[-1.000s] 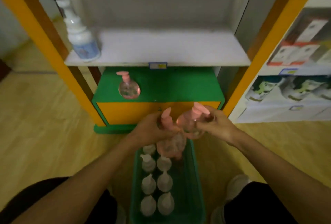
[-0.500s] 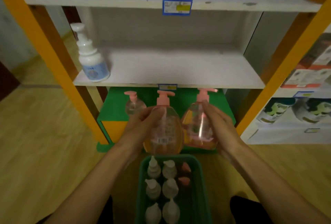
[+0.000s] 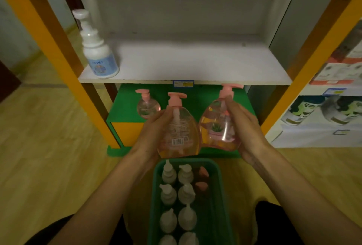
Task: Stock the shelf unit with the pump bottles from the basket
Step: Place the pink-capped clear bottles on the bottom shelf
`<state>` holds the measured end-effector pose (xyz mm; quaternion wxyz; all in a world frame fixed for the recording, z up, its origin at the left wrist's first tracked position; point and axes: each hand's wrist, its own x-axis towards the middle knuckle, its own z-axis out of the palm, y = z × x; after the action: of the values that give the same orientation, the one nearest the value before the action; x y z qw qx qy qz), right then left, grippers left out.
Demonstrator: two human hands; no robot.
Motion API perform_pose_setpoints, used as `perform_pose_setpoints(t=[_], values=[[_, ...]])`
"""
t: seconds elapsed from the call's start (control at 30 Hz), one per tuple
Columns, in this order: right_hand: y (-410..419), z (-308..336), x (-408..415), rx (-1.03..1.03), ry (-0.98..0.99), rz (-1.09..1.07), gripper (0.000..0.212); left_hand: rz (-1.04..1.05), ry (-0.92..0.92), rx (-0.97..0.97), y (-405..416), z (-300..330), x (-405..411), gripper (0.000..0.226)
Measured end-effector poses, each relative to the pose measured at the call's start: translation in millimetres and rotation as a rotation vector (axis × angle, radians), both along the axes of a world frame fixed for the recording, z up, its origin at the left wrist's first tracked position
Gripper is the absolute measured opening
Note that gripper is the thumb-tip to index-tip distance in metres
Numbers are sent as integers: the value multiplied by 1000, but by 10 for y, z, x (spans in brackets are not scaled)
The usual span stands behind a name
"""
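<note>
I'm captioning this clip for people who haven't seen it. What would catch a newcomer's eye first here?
First, the two pink pump bottles held up side by side at centre: one in the left hand, barcode facing the camera, one in the right hand, with a plant picture on it. Below them sits the green basket of white-capped bottles. Above, a lone white pump bottle stands at the left end of the white shelf.
</note>
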<state>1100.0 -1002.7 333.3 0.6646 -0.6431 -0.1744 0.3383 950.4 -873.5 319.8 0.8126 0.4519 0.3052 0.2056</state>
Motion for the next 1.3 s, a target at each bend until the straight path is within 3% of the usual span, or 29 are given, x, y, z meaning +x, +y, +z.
perform_pose_setpoints(t=[0.13,0.33,0.4,0.67,0.77,0.87,1.0,1.13,1.3], values=[[0,22,27,6,18,-12,39,-11,18,-62,-18,-82,92,37],[5,43,45,8,50,-53,36,-47,-207,-258,-49,-80,172,47],[4,48,44,7,53,-49,36,-52,-225,-243,-42,-120,176,45],[-28,48,45,3,53,-43,33,-51,-252,-488,-25,-194,144,33],[-27,44,43,-1,53,-56,33,-36,-176,-643,-21,-204,92,60],[-20,49,54,-7,62,-67,35,-75,-94,-610,-11,-160,72,64],[-21,56,66,-13,80,-69,34,-178,-193,-592,-35,-105,39,65],[-34,65,68,9,114,-42,39,-157,-233,-573,-59,-112,8,47],[-21,23,93,-10,130,-22,45,-58,-135,-492,-9,-97,-52,34]])
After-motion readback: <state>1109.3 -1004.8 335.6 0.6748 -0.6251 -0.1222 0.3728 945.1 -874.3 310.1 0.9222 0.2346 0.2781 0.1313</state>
